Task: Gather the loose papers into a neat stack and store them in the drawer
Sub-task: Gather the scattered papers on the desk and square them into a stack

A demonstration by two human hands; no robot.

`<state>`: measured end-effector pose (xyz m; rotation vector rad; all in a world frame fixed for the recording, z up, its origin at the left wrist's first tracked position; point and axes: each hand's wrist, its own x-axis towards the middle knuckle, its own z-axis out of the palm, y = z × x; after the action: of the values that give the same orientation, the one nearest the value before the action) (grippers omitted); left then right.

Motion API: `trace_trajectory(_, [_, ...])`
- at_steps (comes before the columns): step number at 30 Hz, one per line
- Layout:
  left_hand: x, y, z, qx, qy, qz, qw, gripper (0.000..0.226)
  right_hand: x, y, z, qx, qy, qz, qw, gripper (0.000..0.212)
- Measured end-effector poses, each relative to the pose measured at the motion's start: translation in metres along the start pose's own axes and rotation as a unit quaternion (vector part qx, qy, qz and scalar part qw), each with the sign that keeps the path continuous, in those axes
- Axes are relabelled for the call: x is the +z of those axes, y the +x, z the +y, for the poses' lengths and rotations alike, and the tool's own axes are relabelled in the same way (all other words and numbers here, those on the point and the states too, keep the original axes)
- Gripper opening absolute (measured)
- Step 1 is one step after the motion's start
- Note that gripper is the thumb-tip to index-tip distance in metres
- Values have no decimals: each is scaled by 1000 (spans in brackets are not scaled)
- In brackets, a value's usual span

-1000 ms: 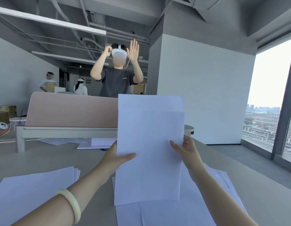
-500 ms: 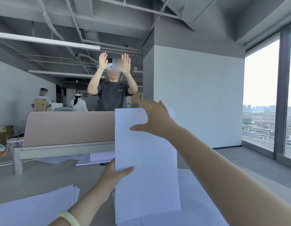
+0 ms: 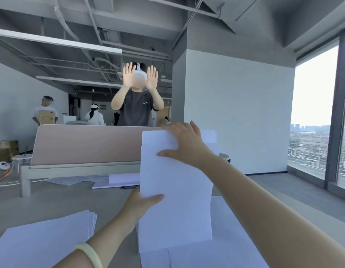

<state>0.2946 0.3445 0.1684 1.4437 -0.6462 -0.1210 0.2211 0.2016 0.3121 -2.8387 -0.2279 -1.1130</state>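
A stack of white papers (image 3: 177, 206) stands upright on its lower edge over the grey desk (image 3: 51, 206). My left hand (image 3: 142, 202) grips its left edge, thumb on the front sheet. My right hand (image 3: 184, 142) lies over the top edge, fingers draped behind and thumb stretched across the front. The top sheets sit uneven, some higher at the right. More loose papers (image 3: 225, 254) lie flat beneath the stack, and another pile of sheets (image 3: 44, 242) lies at the lower left. No drawer shows.
A pink desk divider (image 3: 86, 144) runs across the far side, with scattered sheets (image 3: 113, 180) under it. A person in a dark shirt (image 3: 137, 111) stands behind it, hands raised. Boxes and cables sit far left; a window wall is at the right.
My right hand left the stack's right edge and rose to its top edge, where it now presses down. The view tilted upward slightly. My left hand kept its hold.
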Motion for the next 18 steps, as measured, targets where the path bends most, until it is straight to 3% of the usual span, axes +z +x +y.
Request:
trace_trajectory(4, [0, 2, -3, -4, -22, 4, 1000, 40, 8, -9, 0, -54, -17, -13, 998, 61])
trace_trajectory(7, [1, 2, -11, -13, -2, 9, 1000, 25, 6, -17, 1, -33, 85, -53, 994, 58])
trace_trajectory(10, [4, 2, -16, -7, 14, 40, 999, 14, 2, -25, 23, 48, 201, 73, 976, 48])
trace_trajectory(12, [-1, 6, -16, -4, 6, 87, 996, 13, 8, -37, 54, 144, 236, 109, 955, 42])
trace_trajectory(15, [-21, 14, -23, -38, -15, 120, 992, 18, 38, -81, 116, 301, 178, 11, 937, 45])
trace_trajectory(18, [-41, 14, -39, -131, -11, 111, 985, 28, 75, -143, 159, 410, 159, -126, 889, 62])
